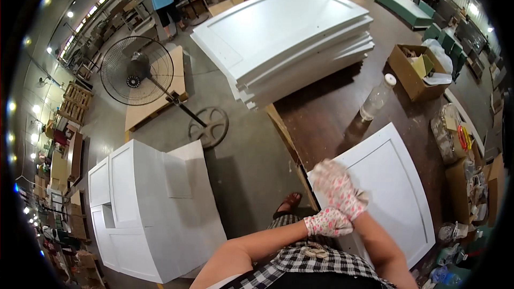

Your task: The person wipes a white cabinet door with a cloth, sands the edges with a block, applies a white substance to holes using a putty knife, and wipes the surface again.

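Both my hands wear white gloves with a pink floral print. My right hand (335,184) is over the left part of a white panel door (388,174) with a grooved border; motion smears its fingers, so their state is unclear. Right below it, my left hand (328,222) is drawn in against the right wrist at the glove's cuff. It looks curled, but its fingertips and anything in them are hidden. The panel lies flat on a dark brown table (316,115). Beyond it on the table stands a clear bottle (376,101) with a white cap.
A tall stack of white panels (284,29) occupies the table's far end. Cardboard boxes (415,75) and bagged items line the right side. On the floor at left are a white cabinet (142,208) and a pedestal fan (138,69). A person (162,0) in blue stands far off.
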`<state>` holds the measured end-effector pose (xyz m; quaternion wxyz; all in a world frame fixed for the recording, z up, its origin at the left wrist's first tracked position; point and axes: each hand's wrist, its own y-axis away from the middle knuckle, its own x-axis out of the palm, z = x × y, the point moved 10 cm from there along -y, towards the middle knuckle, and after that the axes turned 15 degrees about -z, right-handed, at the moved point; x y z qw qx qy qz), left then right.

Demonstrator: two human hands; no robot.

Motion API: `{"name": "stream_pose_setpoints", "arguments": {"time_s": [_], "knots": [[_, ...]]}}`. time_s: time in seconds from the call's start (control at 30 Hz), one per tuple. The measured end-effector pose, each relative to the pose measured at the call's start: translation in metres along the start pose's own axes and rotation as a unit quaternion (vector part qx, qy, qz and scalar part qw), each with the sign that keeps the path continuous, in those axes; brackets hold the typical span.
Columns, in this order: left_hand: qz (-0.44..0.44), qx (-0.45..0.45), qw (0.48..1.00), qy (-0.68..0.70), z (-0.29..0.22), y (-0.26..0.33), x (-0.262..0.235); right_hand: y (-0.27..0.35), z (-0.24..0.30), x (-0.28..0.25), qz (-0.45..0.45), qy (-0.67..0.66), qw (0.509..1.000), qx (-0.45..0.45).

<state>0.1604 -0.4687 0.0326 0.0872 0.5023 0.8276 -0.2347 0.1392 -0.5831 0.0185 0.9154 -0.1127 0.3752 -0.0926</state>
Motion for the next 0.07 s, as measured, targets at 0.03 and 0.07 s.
{"name": "stream_pose_setpoints", "arguments": {"time_s": [0.03,0.07], "knots": [[0.009,0.021,1.0,0.004,-0.004,-0.001,0.002,0.01,-0.003,0.0,-0.018,-0.133,0.991,-0.006],[0.018,0.035,0.999,0.008,-0.007,-0.001,0.003,0.015,0.008,-0.007,0.003,0.11,0.987,-0.117]]}}
